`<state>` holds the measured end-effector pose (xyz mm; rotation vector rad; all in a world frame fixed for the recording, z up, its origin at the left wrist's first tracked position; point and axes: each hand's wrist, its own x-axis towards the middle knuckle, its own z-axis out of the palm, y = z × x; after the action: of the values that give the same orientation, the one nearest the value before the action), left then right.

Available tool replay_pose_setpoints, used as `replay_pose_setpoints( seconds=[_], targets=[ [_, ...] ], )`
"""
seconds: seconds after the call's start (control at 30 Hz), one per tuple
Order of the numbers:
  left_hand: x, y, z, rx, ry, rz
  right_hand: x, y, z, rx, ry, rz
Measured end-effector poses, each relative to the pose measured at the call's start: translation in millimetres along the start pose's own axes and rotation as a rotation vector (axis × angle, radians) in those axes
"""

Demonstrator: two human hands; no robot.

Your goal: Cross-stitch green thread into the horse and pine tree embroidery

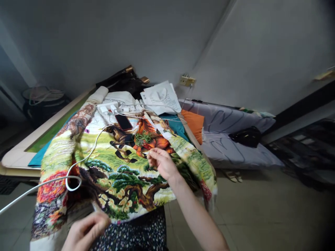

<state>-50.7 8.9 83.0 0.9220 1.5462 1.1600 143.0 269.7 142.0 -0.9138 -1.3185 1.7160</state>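
Pinches with the right hand (pixel 162 164), cannot tell on what, just below the green threads (pixel 143 138) on the bright picture cloth (pixel 123 190) over the table (pixel 19 158), and curls the blurry left hand (pixel 87 228) at the near edge, cannot tell if gripping.

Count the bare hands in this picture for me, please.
2: the left hand is by the near edge of the embroidered cloth; the right hand is farther in, near the tangled green thread.

We are in what looks like a home.
We see a cloth-covered couch (pixel 217 150) along the wall (pixel 146 35), slippers (pixel 232 176) on the tiled floor (pixel 248 209) below it, and power sockets (pixel 186 81) behind our table (pixel 15 157).
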Motion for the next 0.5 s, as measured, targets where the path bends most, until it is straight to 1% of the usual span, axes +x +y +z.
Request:
replay_pose_setpoints(
  seconds=[0.07, 0.13, 0.2, 0.3, 0.4, 0.5],
  targets=[
    [22, 17, 7.9, -0.134, 0.138, 0.062, -19, 12, 19, 0.115, -0.141, 0.143],
    [42, 31, 19.7, -0.291, 0.225, 0.073, -34, 24, 36, 0.192, -0.239, 0.248],
    [55, 39, 31.7, -0.474, 0.202, 0.066, -44, 34, 50, 0.192, -0.262, 0.27],
    [61, 40, 43.2, -0.654, 0.139, 0.032, -53, 43, 62, 0.156, -0.223, 0.22],
    [58, 36, 45.5, -0.76, 0.093, -0.029, -58, 51, 69, 0.157, -0.192, 0.199],
    [55, 33, 42.6, -0.813, 0.066, -0.055, -62, 63, 75, 0.138, -0.192, 0.205]
  ],
)
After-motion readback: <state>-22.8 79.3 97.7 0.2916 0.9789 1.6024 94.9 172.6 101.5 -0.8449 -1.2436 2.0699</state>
